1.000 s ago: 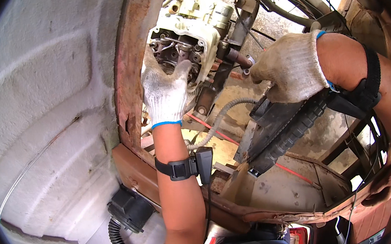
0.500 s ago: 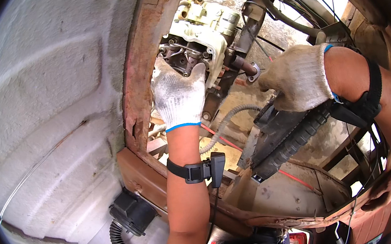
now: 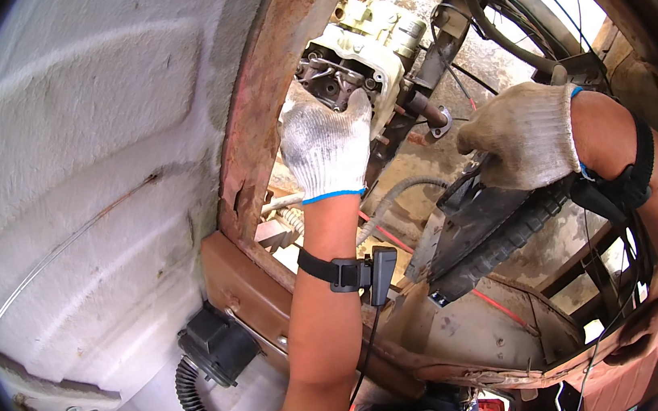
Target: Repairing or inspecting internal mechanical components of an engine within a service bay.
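Note:
My left hand [image 3: 328, 145], in a white knit glove with a blue cuff, grips the near side of an engine [image 3: 368, 47] with its top uncovered. Its thumb lies apart along the engine's opening; the fingertips are hidden on the engine's left side. My right hand [image 3: 520, 137], in a dirtier matching glove, is closed with its fingers curled, just above the upper end of a black radiator [image 3: 475, 237]. What those fingers hold, if anything, is hidden. Left of that hand, a rusty pipe with a flange [image 3: 439, 121] sticks out by the engine.
A rusty frame edge [image 3: 257, 104] runs beside my left arm, bordering a pale moulded panel [image 3: 108, 149]. Lower left sits a black housing [image 3: 217, 346] with a ribbed hose [image 3: 196, 407]. Dark cables and a thick hose [image 3: 477, 6] cross the upper right. A grey corrugated conduit [image 3: 393, 194] curves mid-bay.
The whole view has shifted, so the engine and both hands appear farther right. Against the engine and the radiator, my hands have barely moved.

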Motion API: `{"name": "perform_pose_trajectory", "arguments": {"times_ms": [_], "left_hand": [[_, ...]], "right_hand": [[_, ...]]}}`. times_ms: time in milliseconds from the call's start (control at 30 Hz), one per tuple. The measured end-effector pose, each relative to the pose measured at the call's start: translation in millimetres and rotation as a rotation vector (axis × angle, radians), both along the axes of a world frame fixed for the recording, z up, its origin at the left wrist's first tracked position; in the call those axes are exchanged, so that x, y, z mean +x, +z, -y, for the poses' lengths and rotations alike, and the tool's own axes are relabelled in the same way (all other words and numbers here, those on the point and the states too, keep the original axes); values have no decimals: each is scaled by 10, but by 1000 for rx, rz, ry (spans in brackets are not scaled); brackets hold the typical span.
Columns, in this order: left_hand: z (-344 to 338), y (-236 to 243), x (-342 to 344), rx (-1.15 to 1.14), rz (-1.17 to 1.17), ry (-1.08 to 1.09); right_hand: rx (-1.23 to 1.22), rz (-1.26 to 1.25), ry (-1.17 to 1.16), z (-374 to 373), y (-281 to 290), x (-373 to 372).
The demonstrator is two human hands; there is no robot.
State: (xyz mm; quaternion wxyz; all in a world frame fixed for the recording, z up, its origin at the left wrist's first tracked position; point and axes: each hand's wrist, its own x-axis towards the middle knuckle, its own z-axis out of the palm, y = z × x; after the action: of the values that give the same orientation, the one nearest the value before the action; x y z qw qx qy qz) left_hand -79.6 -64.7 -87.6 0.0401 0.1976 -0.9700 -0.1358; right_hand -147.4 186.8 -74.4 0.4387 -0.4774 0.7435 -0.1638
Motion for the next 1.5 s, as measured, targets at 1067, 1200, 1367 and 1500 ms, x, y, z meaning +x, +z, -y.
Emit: {"name": "perform_pose_trajectory", "arguments": {"times_ms": [1067,1200,1367,1500], "left_hand": [[2,94,-85,-40,150,13],[59,27,-64,-118,195,19],[72,-65,-34,-258,77,-96],[41,-81,-28,-170,43,-67]], "right_hand": [[17,-19,55,-30,-43,-10],[32,12,83,-39,-87,-17],[38,52,113,-48,-118,-26],[49,106,80,-51,-131,-28]]}}
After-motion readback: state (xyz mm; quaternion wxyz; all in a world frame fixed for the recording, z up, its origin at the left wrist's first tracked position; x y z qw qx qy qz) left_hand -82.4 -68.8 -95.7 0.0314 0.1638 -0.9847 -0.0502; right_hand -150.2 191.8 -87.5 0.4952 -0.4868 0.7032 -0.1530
